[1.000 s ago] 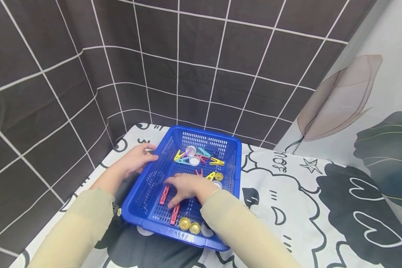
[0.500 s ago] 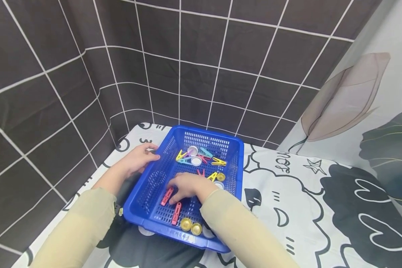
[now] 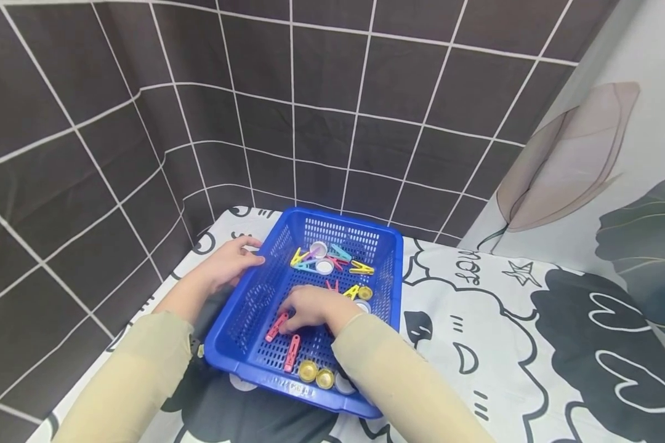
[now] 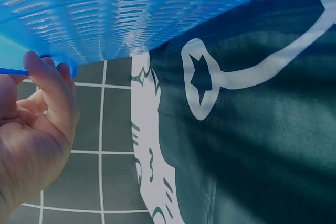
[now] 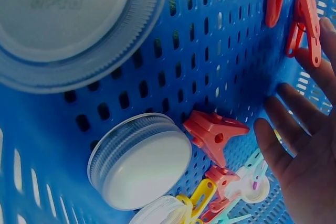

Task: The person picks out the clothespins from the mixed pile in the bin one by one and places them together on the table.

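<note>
My left hand (image 3: 229, 261) grips the left rim of a blue perforated plastic basket (image 3: 390, 289), thumb on its edge; the left wrist view shows fingers (image 4: 52, 85) curled there. Inside the basket, my right hand (image 3: 307, 307) pinches the upper end of a red clothespin (image 3: 276, 328) between thumb and forefinger. In the right wrist view the other fingers (image 5: 294, 111) stay loosely extended. A second red clothespin (image 3: 292, 354) lies just beside, nearer the front wall. Two gold caps (image 3: 308, 370) sit in the front corner by a silvery lid (image 3: 343, 384), partly covered by the sleeve.
Toward the basket's back lie yellow clothespins (image 3: 361, 267), a teal clothespin (image 3: 340, 252) and white lids (image 3: 324, 266). Another gold cap (image 3: 365, 293) is near the right wall. The basket stands on a black-and-white patterned cloth (image 3: 449, 326), with a dark grid-patterned curtain (image 3: 332, 141) behind.
The right thumb and forefinger have closed in on the red clothespin, which has turned slightly, its upper end shifting right. The left hand has stayed on the rim.
</note>
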`<state>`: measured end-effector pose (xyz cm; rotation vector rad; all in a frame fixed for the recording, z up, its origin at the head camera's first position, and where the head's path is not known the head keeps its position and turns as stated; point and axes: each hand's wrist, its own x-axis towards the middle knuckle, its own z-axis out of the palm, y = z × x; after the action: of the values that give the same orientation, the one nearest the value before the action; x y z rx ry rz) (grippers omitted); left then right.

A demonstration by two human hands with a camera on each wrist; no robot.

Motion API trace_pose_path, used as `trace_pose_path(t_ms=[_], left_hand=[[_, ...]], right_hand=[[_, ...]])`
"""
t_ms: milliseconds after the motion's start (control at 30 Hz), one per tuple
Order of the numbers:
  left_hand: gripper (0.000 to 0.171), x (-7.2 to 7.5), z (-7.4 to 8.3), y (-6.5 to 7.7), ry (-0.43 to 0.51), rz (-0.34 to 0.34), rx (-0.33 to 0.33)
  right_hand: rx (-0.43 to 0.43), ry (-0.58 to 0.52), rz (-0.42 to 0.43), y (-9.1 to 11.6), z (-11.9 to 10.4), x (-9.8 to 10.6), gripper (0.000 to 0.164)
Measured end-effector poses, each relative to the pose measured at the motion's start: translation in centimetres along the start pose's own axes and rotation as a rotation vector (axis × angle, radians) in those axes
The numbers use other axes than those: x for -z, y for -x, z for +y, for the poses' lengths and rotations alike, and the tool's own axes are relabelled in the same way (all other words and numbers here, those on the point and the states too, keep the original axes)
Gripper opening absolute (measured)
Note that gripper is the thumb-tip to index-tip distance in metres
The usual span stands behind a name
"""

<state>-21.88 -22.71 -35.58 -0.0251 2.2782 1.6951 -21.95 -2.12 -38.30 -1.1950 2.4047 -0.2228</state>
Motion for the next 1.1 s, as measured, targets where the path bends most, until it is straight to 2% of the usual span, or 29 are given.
trace_pose_path(t_ms=[367,667,1100], left_hand=[[0.05,0.31,-0.5,-0.15,-0.017,0.006,0.016],[0.052,0.27,-0.58,-0.24,0.004,-0.01,0.012],[0.052,0.46,-0.98,-0.33,0.025,-0.012,0.021]], right_hand=[[0.021,0.05,-0.01,-0.47,0.04,-0.01,0.026],[-0.057,0.02,-0.015,-0.48,0.0,-0.19,0.028],[-0.069,0.02,-0.016,-0.48,-0.21,0.01,0.022]])
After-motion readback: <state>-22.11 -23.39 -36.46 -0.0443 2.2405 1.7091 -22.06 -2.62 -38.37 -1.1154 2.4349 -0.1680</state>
